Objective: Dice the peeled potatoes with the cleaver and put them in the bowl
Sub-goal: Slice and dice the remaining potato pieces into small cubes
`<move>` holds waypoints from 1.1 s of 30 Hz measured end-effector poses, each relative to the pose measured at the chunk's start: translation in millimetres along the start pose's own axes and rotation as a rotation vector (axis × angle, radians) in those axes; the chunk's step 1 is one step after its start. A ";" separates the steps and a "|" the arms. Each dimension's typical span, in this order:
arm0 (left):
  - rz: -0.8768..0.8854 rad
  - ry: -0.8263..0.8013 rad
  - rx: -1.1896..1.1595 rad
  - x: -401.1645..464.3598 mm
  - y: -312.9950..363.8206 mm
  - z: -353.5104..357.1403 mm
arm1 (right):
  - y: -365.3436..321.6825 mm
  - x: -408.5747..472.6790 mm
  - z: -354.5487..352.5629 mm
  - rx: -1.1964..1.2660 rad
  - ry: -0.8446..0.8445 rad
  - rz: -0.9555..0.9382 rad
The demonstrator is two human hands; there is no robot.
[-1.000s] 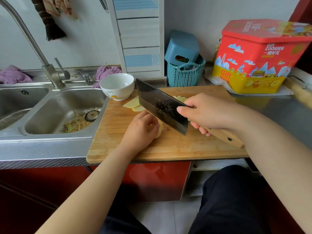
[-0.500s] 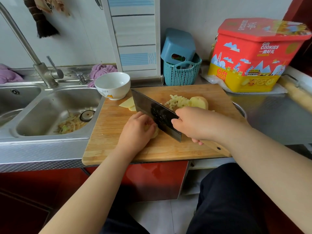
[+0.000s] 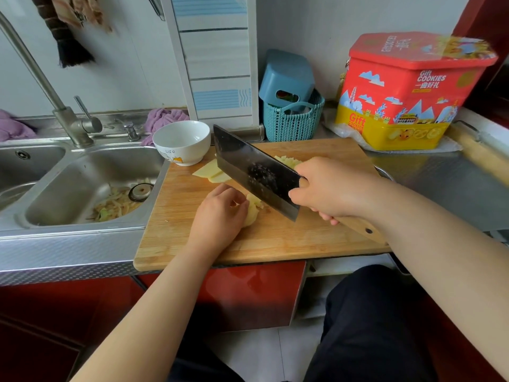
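Observation:
My right hand (image 3: 333, 188) grips the wooden handle of a dark cleaver (image 3: 253, 172), whose blade is lifted above the wooden cutting board (image 3: 275, 238). My left hand (image 3: 220, 213) holds a cut piece of peeled potato (image 3: 252, 212) down on the board with curled fingers, just left of the blade. Flat potato slices (image 3: 211, 172) lie near the board's far left corner. A pile of diced potato (image 3: 287, 160) shows behind the blade, partly hidden by it and my right hand. The white bowl (image 3: 181, 142) stands at the board's far left corner and looks empty.
A steel sink (image 3: 82, 188) with vegetable scraps lies to the left, with a tap (image 3: 74, 122) behind it. A teal basket (image 3: 292, 122) and a red and yellow cookie tin (image 3: 407, 92) stand behind the board. A steel counter (image 3: 446, 186) runs to the right.
The cleaver came down into the potato half a second ago and has risen again above the board. My left hand stays on the potato piece.

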State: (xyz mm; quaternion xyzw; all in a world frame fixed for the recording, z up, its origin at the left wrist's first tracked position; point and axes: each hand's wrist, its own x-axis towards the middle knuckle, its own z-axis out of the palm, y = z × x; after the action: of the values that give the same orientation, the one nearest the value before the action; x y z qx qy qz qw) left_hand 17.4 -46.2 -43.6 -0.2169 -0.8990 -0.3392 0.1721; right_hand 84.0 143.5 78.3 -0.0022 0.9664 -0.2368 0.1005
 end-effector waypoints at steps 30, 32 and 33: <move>-0.121 -0.033 -0.104 -1.9 -7.1 -6.0 | 17.5 6.0 15.8 0.109 -0.039 0.084; -0.158 -0.031 -0.086 -2.2 -7.2 -6.4 | 14.9 4.4 11.7 0.089 -0.027 0.076; -0.180 -0.030 -0.072 -2.2 -6.8 -6.4 | 13.1 3.6 9.5 0.080 -0.020 0.070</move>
State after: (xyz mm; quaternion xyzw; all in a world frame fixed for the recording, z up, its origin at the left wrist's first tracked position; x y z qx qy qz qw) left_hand 16.8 -55.8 -43.7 -0.1461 -0.9047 -0.3819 0.1194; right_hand 82.9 150.6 63.4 0.0331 0.9545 -0.2717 0.1181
